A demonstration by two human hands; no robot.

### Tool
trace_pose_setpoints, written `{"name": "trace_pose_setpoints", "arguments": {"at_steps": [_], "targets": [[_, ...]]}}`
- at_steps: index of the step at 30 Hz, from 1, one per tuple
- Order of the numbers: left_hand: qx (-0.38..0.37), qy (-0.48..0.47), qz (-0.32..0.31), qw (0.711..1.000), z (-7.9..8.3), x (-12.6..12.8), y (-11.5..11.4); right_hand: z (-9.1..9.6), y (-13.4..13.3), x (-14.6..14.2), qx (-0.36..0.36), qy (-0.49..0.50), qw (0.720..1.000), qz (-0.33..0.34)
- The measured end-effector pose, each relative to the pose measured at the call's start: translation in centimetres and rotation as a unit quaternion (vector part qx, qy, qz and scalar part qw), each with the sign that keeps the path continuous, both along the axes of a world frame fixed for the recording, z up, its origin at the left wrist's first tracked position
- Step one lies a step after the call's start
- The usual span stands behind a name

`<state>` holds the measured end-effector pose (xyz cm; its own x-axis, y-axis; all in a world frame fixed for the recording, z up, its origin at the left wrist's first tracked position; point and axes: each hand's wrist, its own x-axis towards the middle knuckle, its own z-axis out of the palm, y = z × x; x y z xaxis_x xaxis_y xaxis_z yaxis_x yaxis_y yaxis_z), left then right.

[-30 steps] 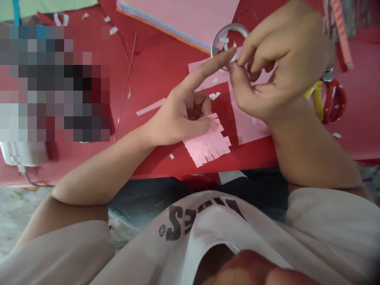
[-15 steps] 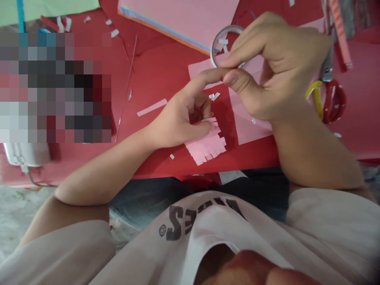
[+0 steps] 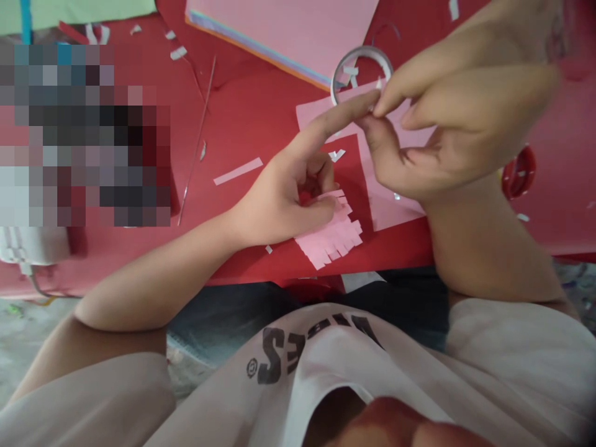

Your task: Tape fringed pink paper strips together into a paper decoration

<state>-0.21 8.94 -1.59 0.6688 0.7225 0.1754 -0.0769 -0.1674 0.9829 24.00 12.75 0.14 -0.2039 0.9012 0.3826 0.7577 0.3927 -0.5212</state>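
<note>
so here's where it's at: the left hand (image 3: 288,198) sits in the middle of the frame with thumb and curled fingers pinching the top edge of the fringed pink piece (image 3: 335,239), which lies on the red counter (image 3: 242,112) near its lower edge; the index finger is stuck straight out toward the upper right

the right hand (image 3: 447,124) is up at the right, thumb and forefinger pressed together on a little white bit (image 3: 378,87) right at the tip of that left index finger; looks like tape to me but it's too small to be sure; the tape roll (image 3: 361,68) lies just behind the fingertips, with a couple of white scraps inside the ring

progress-wise, I'd say the cutting part is done on that piece, the slits run all along its lower side; the white bit isn't on the paper yet, it's up at the fingertips, well apart from the fringe; no rolling or sticking shows so far

other stuff: a cut-out pink sheet (image 3: 391,205) under the right hand, a stack of pink sheets (image 3: 288,25) at top centre, red scissors (image 3: 516,174) half hidden at the right, a loose pink strip (image 3: 238,171) left of centre
</note>
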Motion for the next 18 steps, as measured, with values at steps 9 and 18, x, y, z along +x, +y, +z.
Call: {"name": "trace_pose_setpoints", "arguments": {"at_steps": [9, 18], "targets": [[0.016, -0.018, 0.013, 1.0, -1.1, 0.0, 0.0, -1.0, 0.3, -1.1, 0.308, -0.028, 0.94, 0.144], [-0.008, -0.041, 0.002, 0.999, -0.9, 0.1, 0.0, -0.5, -1.1, -0.7, 0.231, -0.162, 0.957, 0.062]]}}
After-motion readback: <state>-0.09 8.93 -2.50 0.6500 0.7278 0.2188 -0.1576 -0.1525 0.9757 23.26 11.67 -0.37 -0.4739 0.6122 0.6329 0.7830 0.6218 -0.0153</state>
